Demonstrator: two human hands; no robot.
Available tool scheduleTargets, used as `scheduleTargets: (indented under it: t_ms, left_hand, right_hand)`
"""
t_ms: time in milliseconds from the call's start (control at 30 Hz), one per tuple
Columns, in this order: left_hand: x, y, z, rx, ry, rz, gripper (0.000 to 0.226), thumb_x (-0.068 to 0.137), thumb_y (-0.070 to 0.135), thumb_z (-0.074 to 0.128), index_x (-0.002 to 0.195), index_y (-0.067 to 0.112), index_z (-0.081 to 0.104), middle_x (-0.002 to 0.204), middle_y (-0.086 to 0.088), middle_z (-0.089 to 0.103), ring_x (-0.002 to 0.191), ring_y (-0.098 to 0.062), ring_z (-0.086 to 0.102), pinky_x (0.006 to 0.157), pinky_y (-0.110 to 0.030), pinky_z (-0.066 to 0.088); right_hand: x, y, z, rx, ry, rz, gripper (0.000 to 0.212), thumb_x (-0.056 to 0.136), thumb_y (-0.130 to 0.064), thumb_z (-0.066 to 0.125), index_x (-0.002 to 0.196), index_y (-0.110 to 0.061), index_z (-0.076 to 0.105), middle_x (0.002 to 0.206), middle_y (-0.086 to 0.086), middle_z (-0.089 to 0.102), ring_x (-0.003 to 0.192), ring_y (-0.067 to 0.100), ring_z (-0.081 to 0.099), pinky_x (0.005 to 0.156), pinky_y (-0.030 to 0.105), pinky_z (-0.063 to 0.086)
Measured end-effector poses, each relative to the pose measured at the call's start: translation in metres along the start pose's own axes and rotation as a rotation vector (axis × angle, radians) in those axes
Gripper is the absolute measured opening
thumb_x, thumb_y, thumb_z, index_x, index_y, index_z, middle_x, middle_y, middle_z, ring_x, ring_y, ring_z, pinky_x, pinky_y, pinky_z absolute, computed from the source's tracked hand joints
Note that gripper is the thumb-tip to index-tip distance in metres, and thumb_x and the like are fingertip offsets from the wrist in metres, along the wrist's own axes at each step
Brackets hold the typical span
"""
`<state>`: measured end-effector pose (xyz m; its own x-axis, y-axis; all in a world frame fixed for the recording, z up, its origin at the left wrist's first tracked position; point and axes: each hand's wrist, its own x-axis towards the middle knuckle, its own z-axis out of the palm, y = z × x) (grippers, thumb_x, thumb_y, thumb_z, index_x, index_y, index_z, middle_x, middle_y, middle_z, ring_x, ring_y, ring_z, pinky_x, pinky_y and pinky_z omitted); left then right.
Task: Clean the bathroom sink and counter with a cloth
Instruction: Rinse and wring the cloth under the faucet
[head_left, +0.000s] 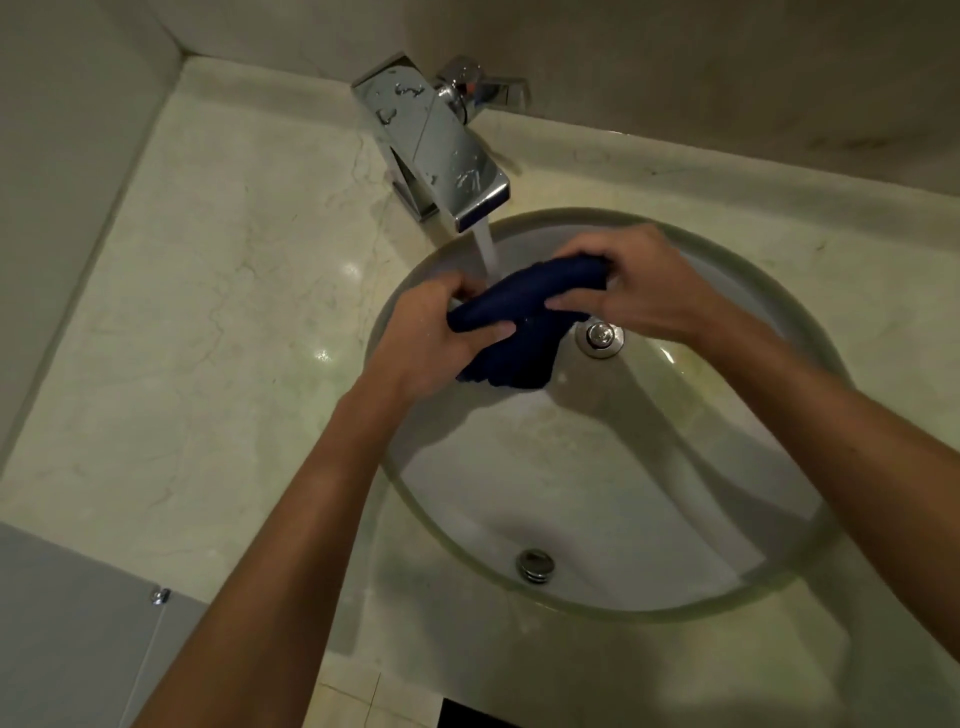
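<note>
Nearest to the camera, at the close side of the sink (415, 499), a small round overflow hole (535, 565) is seen; the drain plug (601, 335) is seen farther in, near the middle of the sink. Over the middle of the sink, a dark blue cloth (524, 312) is held by both hands; the left hand (441, 332) is curled tight round the left end of the cloth, and the right hand (634, 291) is clamped on the right end; a loose part of the cloth is left hanging down between the hands, just beside the drain plug. At the far side of the sink, water (485, 249) is poured from the tap (441, 140) onto the cloth, between the two hands.

The step looks like wetting or rinsing the cloth; to do it well, the cloth should be turned under the water so every part is soaked; then it should be twisted hard, low over the sink, so drips are kept off the counter (208, 312) to the left of the sink; the tap should be shut off after, so water is not wasted.
</note>
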<state>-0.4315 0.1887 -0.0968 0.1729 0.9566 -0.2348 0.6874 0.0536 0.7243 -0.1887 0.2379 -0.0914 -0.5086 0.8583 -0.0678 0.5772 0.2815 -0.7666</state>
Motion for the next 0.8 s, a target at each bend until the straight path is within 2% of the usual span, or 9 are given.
scheduleTargets:
  t_ms: [100, 167, 233, 300, 367, 467, 567, 667, 800]
  left_hand:
    - [0.0, 0.003, -0.005, -0.148, -0.084, -0.02, 0.02, 0.094, 0.028, 0.073, 0.083, 0.022, 0.059, 0.071, 0.012, 0.058, 0.061, 0.002, 0.054, 0.059, -0.012, 0.038]
    - [0.002, 0.013, -0.009, -0.304, -0.123, -0.053, 0.02, 0.097, 0.029, 0.069, 0.096, 0.01, 0.063, 0.08, 0.003, 0.066, 0.07, -0.007, 0.063, 0.062, -0.018, 0.047]
    - [0.004, 0.02, -0.011, -0.414, -0.115, -0.101, 0.025, 0.099, 0.029, 0.066, 0.113, 0.008, 0.062, 0.097, -0.003, 0.073, 0.086, -0.014, 0.072, 0.073, -0.026, 0.056]
    - [0.004, 0.02, -0.009, -0.474, -0.081, -0.118, 0.016, 0.101, 0.026, 0.064, 0.115, 0.021, 0.061, 0.105, 0.003, 0.074, 0.095, -0.011, 0.073, 0.078, -0.026, 0.058]
    - [0.001, 0.021, -0.007, -0.503, -0.052, -0.119, 0.018, 0.102, 0.023, 0.063, 0.119, 0.028, 0.059, 0.108, 0.008, 0.073, 0.097, -0.006, 0.072, 0.079, -0.021, 0.056]
    - [-0.003, 0.021, -0.005, -0.551, -0.006, -0.137, 0.029, 0.102, 0.022, 0.062, 0.131, 0.021, 0.058, 0.115, 0.004, 0.073, 0.102, -0.008, 0.072, 0.084, -0.024, 0.058]
    - [-0.009, 0.026, -0.004, -0.603, 0.026, -0.151, 0.03, 0.101, 0.021, 0.063, 0.131, 0.018, 0.059, 0.115, 0.005, 0.074, 0.104, -0.009, 0.072, 0.086, -0.026, 0.059]
    - [-0.016, 0.036, 0.002, -0.616, 0.041, -0.173, 0.022, 0.1, 0.021, 0.065, 0.12, 0.014, 0.061, 0.103, 0.009, 0.075, 0.095, -0.004, 0.073, 0.076, -0.019, 0.057]
    - [-0.019, 0.037, 0.009, -0.729, 0.029, -0.195, 0.039, 0.097, 0.025, 0.067, 0.127, 0.004, 0.055, 0.12, -0.012, 0.071, 0.105, -0.022, 0.072, 0.085, -0.032, 0.06]
  right_hand:
    - [0.002, -0.005, -0.013, 0.242, -0.018, 0.122, 0.025, 0.083, -0.017, 0.082, 0.105, -0.009, 0.073, 0.095, 0.006, 0.075, 0.088, 0.02, 0.071, 0.082, 0.042, 0.058]
    - [0.005, -0.005, -0.01, 0.423, 0.055, 0.199, 0.032, 0.083, -0.016, 0.082, 0.108, -0.002, 0.07, 0.102, 0.018, 0.073, 0.095, 0.032, 0.07, 0.086, 0.047, 0.057]
    - [0.006, -0.004, -0.002, 0.467, 0.229, 0.28, 0.038, 0.081, -0.025, 0.085, 0.112, -0.008, 0.07, 0.101, 0.01, 0.073, 0.09, 0.022, 0.07, 0.084, 0.035, 0.059]
    - [-0.001, -0.006, 0.01, 0.368, 0.499, 0.413, 0.031, 0.081, -0.038, 0.081, 0.104, -0.018, 0.073, 0.091, -0.004, 0.071, 0.077, 0.004, 0.063, 0.077, 0.023, 0.055]
    - [-0.016, -0.013, 0.024, 0.268, 0.674, 0.579, 0.022, 0.087, -0.043, 0.071, 0.086, -0.021, 0.074, 0.077, -0.008, 0.07, 0.066, -0.001, 0.059, 0.078, 0.029, 0.055]
    - [-0.029, -0.02, 0.047, 0.475, 0.52, 0.831, 0.051, 0.091, -0.054, 0.059, 0.085, -0.006, 0.071, 0.076, 0.004, 0.072, 0.07, 0.013, 0.067, 0.085, 0.044, 0.059]
    - [-0.026, -0.028, 0.062, 0.883, 0.242, 1.009, 0.07, 0.092, -0.073, 0.047, 0.113, -0.01, 0.065, 0.106, 0.003, 0.071, 0.097, 0.022, 0.071, 0.096, 0.048, 0.056]
    - [-0.014, -0.028, 0.076, 1.142, 0.152, 0.99, 0.081, 0.086, -0.085, 0.038, 0.117, -0.017, 0.067, 0.117, 0.007, 0.071, 0.111, 0.029, 0.067, 0.104, 0.051, 0.05]
    - [-0.003, -0.022, 0.088, 1.365, 0.138, 0.897, 0.087, 0.079, -0.093, 0.037, 0.132, -0.03, 0.066, 0.131, 0.006, 0.069, 0.122, 0.029, 0.065, 0.112, 0.053, 0.043]
